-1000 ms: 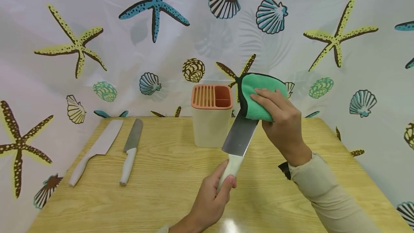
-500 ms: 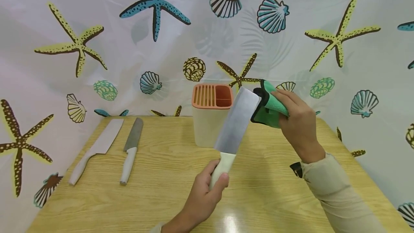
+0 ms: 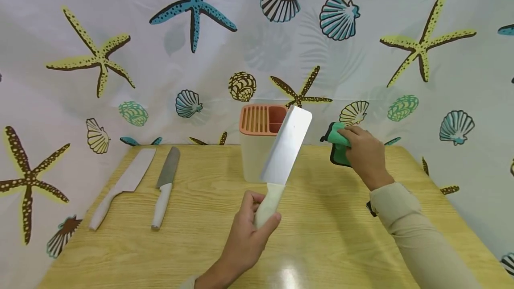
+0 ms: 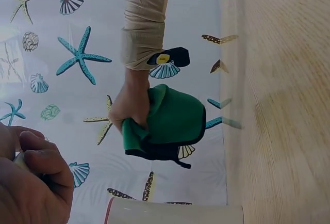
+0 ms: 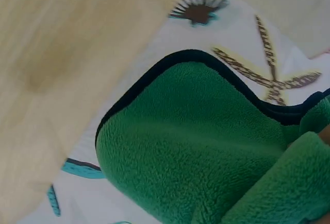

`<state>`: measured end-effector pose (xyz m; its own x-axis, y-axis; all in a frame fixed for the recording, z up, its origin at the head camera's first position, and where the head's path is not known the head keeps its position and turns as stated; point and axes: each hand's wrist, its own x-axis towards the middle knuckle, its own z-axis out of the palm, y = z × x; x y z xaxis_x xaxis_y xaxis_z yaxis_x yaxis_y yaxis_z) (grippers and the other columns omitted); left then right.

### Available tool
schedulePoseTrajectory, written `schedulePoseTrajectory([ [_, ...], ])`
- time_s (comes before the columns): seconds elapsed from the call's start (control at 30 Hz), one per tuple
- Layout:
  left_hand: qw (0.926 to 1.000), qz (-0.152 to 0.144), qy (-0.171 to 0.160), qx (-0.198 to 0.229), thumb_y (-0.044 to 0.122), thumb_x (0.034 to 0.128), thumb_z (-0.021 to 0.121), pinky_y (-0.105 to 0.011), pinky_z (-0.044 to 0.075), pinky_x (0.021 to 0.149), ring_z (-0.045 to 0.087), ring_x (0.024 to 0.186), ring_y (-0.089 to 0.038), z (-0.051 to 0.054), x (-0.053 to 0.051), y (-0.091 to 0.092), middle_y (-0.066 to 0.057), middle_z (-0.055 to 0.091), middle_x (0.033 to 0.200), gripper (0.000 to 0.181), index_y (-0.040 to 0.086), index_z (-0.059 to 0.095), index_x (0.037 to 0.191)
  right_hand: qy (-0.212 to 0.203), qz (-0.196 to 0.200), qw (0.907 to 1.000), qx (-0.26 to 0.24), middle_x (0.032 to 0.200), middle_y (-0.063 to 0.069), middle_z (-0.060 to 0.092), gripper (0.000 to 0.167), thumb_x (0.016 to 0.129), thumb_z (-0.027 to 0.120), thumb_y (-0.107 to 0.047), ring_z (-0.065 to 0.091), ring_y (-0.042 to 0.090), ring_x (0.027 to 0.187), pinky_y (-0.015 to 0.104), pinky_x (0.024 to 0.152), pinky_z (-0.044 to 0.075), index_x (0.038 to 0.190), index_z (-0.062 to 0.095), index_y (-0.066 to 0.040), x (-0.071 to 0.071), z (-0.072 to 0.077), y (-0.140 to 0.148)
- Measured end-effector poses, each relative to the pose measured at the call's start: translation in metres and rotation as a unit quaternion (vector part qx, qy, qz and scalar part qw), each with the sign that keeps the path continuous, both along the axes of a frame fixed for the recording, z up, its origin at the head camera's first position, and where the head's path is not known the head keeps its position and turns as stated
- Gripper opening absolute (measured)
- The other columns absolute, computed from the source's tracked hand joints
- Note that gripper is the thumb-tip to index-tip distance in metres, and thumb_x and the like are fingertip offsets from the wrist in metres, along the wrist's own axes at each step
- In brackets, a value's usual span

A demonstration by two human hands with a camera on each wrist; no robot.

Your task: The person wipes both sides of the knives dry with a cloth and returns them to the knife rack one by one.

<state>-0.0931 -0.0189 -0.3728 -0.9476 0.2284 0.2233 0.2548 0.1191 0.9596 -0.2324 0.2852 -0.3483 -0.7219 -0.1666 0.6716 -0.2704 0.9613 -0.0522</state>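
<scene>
My left hand (image 3: 246, 237) grips the white handle of a broad-bladed kitchen knife (image 3: 286, 146), its blade slanting up and to the right. In the head view the blade overlaps the right part of a cream knife block (image 3: 257, 159) with a slotted orange top. Off to the right, my right hand (image 3: 365, 155) holds a bunched green cloth (image 3: 340, 146) with black edging, apart from the blade. The cloth (image 5: 196, 146) fills much of the right wrist view. In the left wrist view the curled left fingers (image 4: 46, 167) show at the edge, with the blade out of sight.
Two more white-handled knives lie on the wooden table (image 3: 201, 235) at the left: a cleaver (image 3: 134, 171) and a narrower knife (image 3: 166, 173). Behind the table hangs a white curtain (image 3: 225, 66) printed with starfish and shells.
The right hand has drawn the cloth off the blade's tip and moved right and slightly down. The left hand has shifted the knife a little left, baring the whole blade.
</scene>
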Motion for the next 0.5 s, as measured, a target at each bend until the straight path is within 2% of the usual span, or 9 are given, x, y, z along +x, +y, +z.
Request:
schedulePoseTrajectory([
  [0.13, 0.9996, 0.013, -0.004, 0.025, 0.012, 0.0923, 0.069, -0.02, 0.048, 0.051, 0.058, 0.061, -0.006, 0.003, -0.002, -0.002, -0.018, 0.064, 0.101, 0.027, 0.006, 0.054, 0.114, -0.042, 0.003, 0.9983, 0.041, 0.115, 0.018, 0.07, 0.041, 0.082, 0.059, 0.016, 0.07, 0.038, 0.086, 0.04, 0.041, 0.047, 0.115, 0.072, -0.004, -0.006, -0.022, 0.007],
  [0.2, 0.999, 0.022, -0.001, 0.039, 0.01, 0.0905, 0.07, -0.019, 0.048, 0.051, 0.061, 0.059, -0.005, 0.005, -0.003, -0.004, -0.018, 0.065, 0.101, 0.025, 0.006, 0.058, 0.112, -0.072, 0.005, 0.9956, 0.059, 0.116, 0.018, 0.07, 0.04, 0.082, 0.06, 0.015, 0.071, 0.038, 0.092, 0.04, 0.042, 0.049, 0.116, 0.072, -0.004, -0.007, -0.031, 0.007],
  [0.27, 0.9981, 0.033, 0.011, 0.051, 0.009, 0.0886, 0.072, -0.02, 0.051, 0.051, 0.065, 0.06, -0.005, 0.007, -0.005, -0.005, -0.018, 0.068, 0.099, 0.025, 0.006, 0.061, 0.11, -0.112, 0.002, 0.9915, 0.066, 0.117, 0.017, 0.07, 0.04, 0.083, 0.06, 0.012, 0.072, 0.037, 0.09, 0.041, 0.046, 0.053, 0.117, 0.072, -0.006, -0.006, -0.039, 0.004],
  [0.4, 0.9959, 0.052, 0.051, 0.054, 0.008, 0.0867, 0.075, -0.023, 0.057, 0.06, 0.07, 0.074, -0.006, 0.009, -0.007, -0.008, -0.018, 0.073, 0.098, 0.025, 0.007, 0.066, 0.11, -0.189, -0.011, 0.9809, 0.045, 0.111, 0.015, 0.073, 0.039, 0.083, 0.063, 0.007, 0.072, 0.035, 0.08, 0.045, 0.051, 0.055, 0.116, 0.073, -0.01, -0.001, -0.049, -0.006],
  [0.5, 0.9951, 0.057, 0.068, 0.044, 0.009, 0.0887, 0.073, -0.022, 0.056, 0.058, 0.069, 0.075, -0.004, 0.013, -0.009, -0.011, -0.017, 0.075, 0.093, 0.024, 0.006, 0.067, 0.111, -0.25, 0.002, 0.9677, 0.029, 0.102, 0.016, 0.074, 0.036, 0.083, 0.067, 0.003, 0.068, 0.03, 0.072, 0.04, 0.049, 0.05, 0.116, 0.073, -0.011, 0.003, -0.051, -0.014],
])
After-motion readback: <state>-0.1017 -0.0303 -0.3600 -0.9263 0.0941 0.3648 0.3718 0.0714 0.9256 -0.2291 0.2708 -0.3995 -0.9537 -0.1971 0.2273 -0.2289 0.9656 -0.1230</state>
